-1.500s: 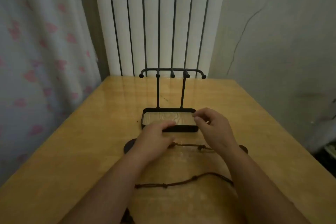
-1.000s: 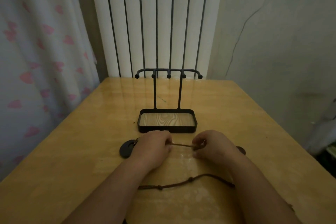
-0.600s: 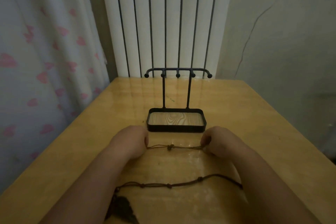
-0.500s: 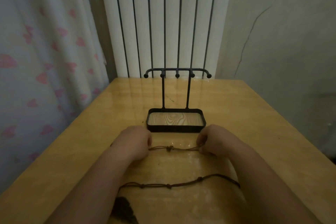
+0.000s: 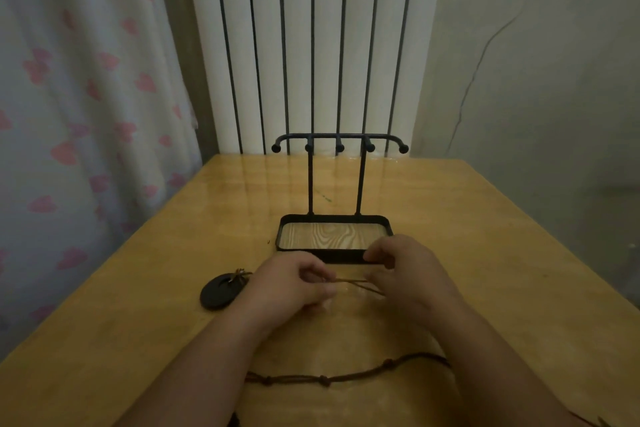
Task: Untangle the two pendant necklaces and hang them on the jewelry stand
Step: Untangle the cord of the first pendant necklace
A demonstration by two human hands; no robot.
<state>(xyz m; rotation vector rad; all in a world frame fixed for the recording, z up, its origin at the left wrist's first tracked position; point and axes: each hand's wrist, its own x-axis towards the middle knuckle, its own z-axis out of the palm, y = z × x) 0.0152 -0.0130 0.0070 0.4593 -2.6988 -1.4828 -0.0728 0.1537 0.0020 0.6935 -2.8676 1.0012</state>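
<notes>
A black jewelry stand [image 5: 337, 146] with a row of pegs and a wood-lined tray base stands at the table's middle, nothing hanging on it. Just in front of the tray my left hand [image 5: 294, 282] and my right hand [image 5: 403, 274] both pinch a thin brown cord [image 5: 351, 282] stretched between them. A dark oval pendant [image 5: 221, 295] lies on the table to the left of my left hand, at the end of that cord. A second knotted brown cord [image 5: 325, 378] runs across the table between my forearms; its pendant is hidden.
The wooden table [image 5: 485, 253] ends against a white ribbed radiator [image 5: 311, 45]. A curtain with pink hearts [image 5: 86, 97] hangs along the left edge, and a grey cracked wall [image 5: 536, 80] stands to the right.
My hands have come closer together on the cord, shortening the span between them. The dark pendant, hidden behind my left hand before, now shows on the left.
</notes>
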